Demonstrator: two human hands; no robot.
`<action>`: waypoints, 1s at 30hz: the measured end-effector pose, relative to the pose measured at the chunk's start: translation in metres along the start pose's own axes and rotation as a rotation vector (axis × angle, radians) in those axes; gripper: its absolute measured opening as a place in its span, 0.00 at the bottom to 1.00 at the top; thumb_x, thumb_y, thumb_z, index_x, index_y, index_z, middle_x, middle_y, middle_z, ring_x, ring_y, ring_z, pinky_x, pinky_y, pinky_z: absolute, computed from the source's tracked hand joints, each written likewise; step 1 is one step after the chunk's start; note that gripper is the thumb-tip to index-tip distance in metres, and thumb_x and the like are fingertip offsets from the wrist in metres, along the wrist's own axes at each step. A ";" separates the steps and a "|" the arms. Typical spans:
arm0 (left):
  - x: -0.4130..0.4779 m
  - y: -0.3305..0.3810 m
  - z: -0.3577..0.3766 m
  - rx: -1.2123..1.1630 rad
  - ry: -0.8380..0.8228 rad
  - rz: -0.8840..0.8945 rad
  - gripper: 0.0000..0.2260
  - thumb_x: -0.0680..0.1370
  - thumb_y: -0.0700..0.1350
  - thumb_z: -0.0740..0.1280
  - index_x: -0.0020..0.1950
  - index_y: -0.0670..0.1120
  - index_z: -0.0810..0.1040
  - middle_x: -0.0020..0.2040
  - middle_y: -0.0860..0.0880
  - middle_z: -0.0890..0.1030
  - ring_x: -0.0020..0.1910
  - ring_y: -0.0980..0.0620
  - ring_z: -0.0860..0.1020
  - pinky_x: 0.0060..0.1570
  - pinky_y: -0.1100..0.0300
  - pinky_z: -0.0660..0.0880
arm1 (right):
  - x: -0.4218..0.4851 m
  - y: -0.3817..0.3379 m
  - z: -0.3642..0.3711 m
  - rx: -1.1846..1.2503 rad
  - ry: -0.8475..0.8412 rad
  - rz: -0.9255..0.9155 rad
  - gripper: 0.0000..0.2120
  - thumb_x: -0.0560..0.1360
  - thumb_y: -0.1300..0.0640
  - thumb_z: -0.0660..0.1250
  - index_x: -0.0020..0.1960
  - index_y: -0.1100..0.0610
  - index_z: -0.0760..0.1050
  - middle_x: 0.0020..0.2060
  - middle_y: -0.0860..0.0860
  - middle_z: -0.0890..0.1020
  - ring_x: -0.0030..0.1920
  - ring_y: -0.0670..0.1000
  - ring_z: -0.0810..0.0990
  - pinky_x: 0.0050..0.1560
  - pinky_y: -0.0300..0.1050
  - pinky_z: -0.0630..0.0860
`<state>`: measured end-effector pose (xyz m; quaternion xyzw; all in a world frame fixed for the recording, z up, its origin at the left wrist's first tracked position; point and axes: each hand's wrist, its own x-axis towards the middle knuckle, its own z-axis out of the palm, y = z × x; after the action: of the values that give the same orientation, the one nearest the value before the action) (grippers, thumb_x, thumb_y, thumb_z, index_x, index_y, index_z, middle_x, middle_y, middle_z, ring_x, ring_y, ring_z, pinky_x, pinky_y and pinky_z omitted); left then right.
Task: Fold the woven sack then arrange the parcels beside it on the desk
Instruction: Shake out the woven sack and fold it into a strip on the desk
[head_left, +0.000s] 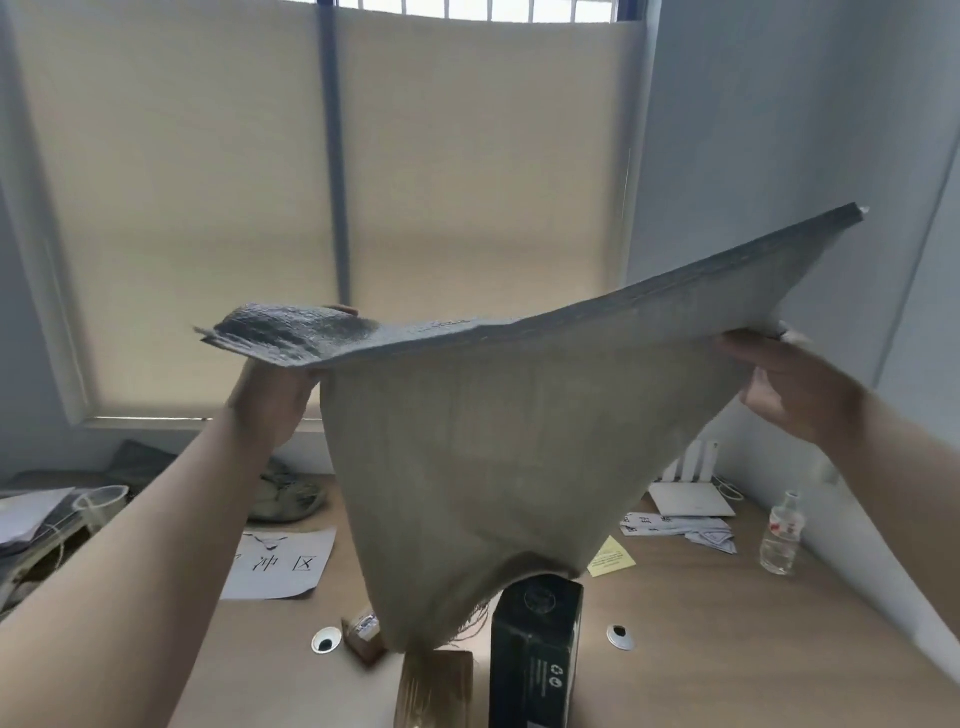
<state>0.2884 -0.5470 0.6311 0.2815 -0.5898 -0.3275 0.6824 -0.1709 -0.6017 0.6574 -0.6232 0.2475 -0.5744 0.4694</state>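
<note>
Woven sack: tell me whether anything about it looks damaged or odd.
The woven sack is frayed at its lower edge: loose threads hang beside the black box. Its left top corner is crumpled above the left hand.

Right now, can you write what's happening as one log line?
woven sack: held up over desk | left hand: grips its left corner | right hand: grips right edge | black box: upright beneath
</note>
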 end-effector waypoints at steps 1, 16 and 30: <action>-0.003 -0.003 -0.001 0.020 0.067 -0.022 0.18 0.80 0.39 0.58 0.45 0.52 0.87 0.45 0.57 0.86 0.45 0.59 0.82 0.43 0.65 0.77 | -0.002 0.000 -0.002 -0.011 -0.012 0.001 0.16 0.68 0.64 0.66 0.53 0.54 0.84 0.51 0.49 0.87 0.54 0.49 0.84 0.56 0.43 0.81; -0.043 -0.018 -0.006 0.099 0.429 -0.141 0.13 0.81 0.52 0.66 0.45 0.46 0.84 0.39 0.56 0.86 0.38 0.58 0.84 0.46 0.56 0.79 | -0.039 0.045 -0.020 0.012 0.080 0.140 0.25 0.70 0.51 0.75 0.63 0.62 0.76 0.60 0.59 0.83 0.56 0.54 0.84 0.55 0.49 0.82; -0.077 -0.032 -0.010 0.209 0.440 -0.296 0.14 0.79 0.54 0.68 0.41 0.45 0.81 0.32 0.53 0.85 0.32 0.54 0.83 0.39 0.57 0.79 | -0.069 0.083 -0.023 -0.080 0.123 0.227 0.38 0.50 0.40 0.85 0.51 0.62 0.84 0.51 0.59 0.86 0.49 0.55 0.86 0.53 0.56 0.82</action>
<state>0.2877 -0.5069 0.5572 0.4977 -0.4108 -0.2919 0.7059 -0.1890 -0.5864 0.5495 -0.5730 0.3676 -0.5444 0.4901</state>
